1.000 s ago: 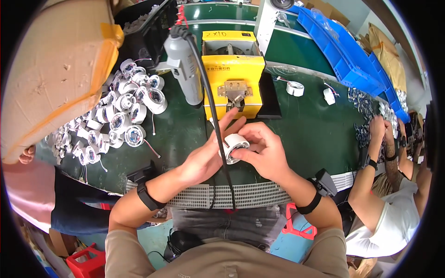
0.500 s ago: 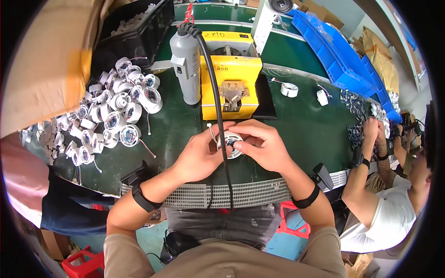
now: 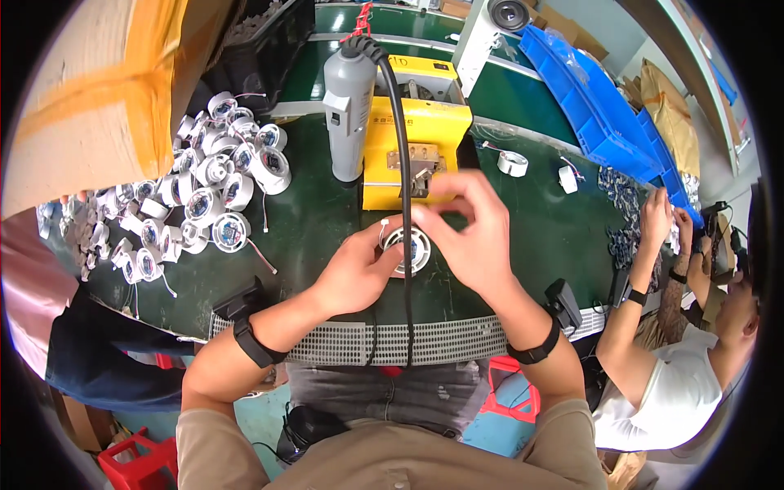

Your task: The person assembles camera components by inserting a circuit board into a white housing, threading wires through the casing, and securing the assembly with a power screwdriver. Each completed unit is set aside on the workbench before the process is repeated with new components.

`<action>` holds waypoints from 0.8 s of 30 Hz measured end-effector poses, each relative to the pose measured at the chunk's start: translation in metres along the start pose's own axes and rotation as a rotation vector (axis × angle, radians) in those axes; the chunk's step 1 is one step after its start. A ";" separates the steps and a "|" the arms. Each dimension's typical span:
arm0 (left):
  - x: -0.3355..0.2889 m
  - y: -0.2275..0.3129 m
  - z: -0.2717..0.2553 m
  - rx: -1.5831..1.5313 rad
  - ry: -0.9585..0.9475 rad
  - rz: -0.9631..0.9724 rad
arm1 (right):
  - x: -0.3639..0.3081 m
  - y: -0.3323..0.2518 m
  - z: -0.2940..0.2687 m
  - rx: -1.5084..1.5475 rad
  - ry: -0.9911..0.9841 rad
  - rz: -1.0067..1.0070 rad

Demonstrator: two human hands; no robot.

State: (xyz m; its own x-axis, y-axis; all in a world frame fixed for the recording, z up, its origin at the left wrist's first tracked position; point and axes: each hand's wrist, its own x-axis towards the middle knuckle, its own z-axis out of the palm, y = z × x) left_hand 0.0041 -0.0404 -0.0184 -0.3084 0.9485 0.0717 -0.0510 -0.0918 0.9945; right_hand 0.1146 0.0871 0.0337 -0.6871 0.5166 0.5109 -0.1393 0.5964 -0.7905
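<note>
1. The left hand [image 3: 358, 271] grips a round white housing [image 3: 419, 251], its thumb on the rim. The piece sits at the near middle of the worktop [image 3: 539, 261], on the near side of the yellow machine [image 3: 390, 193]. A loose grip could let it turn or slip.
2. The right hand [image 3: 474, 233] hovers just beyond and to the right, thumb and fingers curled close together; I cannot tell whether they pinch anything. Something small there could drop if the fingertips part.
3. The black cord [image 3: 404, 155] of the grey power tool [image 3: 349, 114] hangs across the view of the housing, so a finger could snag it.
4. A thin lead [image 3: 384, 226] stands up beside the left hand; a careless tug could strain it.
</note>
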 end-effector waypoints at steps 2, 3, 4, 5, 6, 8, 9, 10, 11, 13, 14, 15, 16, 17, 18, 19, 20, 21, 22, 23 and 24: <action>0.000 -0.001 0.000 -0.159 -0.015 -0.107 | 0.018 -0.002 0.020 -0.092 0.052 -0.064; 0.001 -0.001 -0.002 -0.158 -0.017 -0.106 | 0.026 -0.003 0.030 -0.140 0.073 -0.122; 0.001 -0.003 -0.003 -0.146 -0.005 -0.126 | 0.031 -0.004 0.039 -0.142 0.072 -0.124; 0.002 -0.004 -0.005 -0.133 0.008 -0.145 | 0.036 -0.004 0.046 -0.233 0.057 -0.120; 0.002 -0.003 -0.005 -0.135 0.010 -0.141 | 0.039 -0.005 0.051 -0.325 0.041 -0.116; 0.001 -0.001 -0.004 -0.145 0.028 -0.218 | 0.044 -0.012 0.056 -0.285 0.060 -0.159; 0.001 -0.002 -0.004 -0.148 0.039 -0.213 | 0.046 -0.016 0.058 -0.247 0.086 -0.195; 0.002 -0.005 -0.003 -0.144 0.050 -0.220 | 0.049 -0.021 0.062 -0.279 0.152 -0.228; 0.002 -0.006 -0.003 -0.140 0.060 -0.227 | 0.052 -0.018 0.067 -0.276 0.146 -0.233; 0.002 -0.005 -0.005 -0.150 0.064 -0.215 | 0.057 -0.007 0.078 -0.135 0.029 -0.147; 0.002 -0.005 -0.006 -0.146 0.065 -0.207 | 0.058 -0.004 0.081 -0.131 0.031 -0.226; 0.002 -0.004 -0.006 -0.143 0.067 -0.200 | 0.058 -0.001 0.080 -0.135 0.030 -0.230; 0.002 -0.003 -0.008 -0.144 0.074 -0.211 | 0.058 0.005 0.079 -0.007 0.093 -0.270; 0.002 -0.005 -0.009 -0.160 0.089 -0.222 | 0.059 -0.004 0.077 0.127 0.149 -0.309; 0.001 -0.004 -0.010 -0.164 0.122 -0.233 | 0.053 -0.019 0.069 0.382 0.159 -0.177; 0.003 0.001 -0.003 -0.170 0.133 -0.244 | 0.059 -0.026 0.061 0.581 0.331 -0.221; 0.003 0.004 -0.004 -0.185 0.128 -0.283 | 0.064 -0.026 0.050 0.617 0.368 -0.262; 0.002 0.006 -0.003 -0.189 0.134 -0.285 | 0.068 -0.029 0.044 0.629 0.422 -0.232; 0.003 0.007 -0.003 -0.173 0.135 -0.302 | 0.071 -0.025 0.037 0.541 0.434 -0.189; 0.004 0.007 -0.004 -0.157 0.136 -0.318 | 0.073 -0.023 0.034 0.452 0.447 -0.147; 0.004 0.007 -0.004 -0.165 0.136 -0.326 | 0.075 -0.019 0.036 0.451 0.445 -0.148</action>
State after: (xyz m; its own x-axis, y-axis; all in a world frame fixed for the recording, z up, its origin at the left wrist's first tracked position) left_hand -0.0015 -0.0384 -0.0117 -0.3735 0.8882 -0.2674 -0.3159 0.1493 0.9370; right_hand 0.0399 0.0919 0.0747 -0.2902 0.7120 0.6395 -0.5621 0.4140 -0.7160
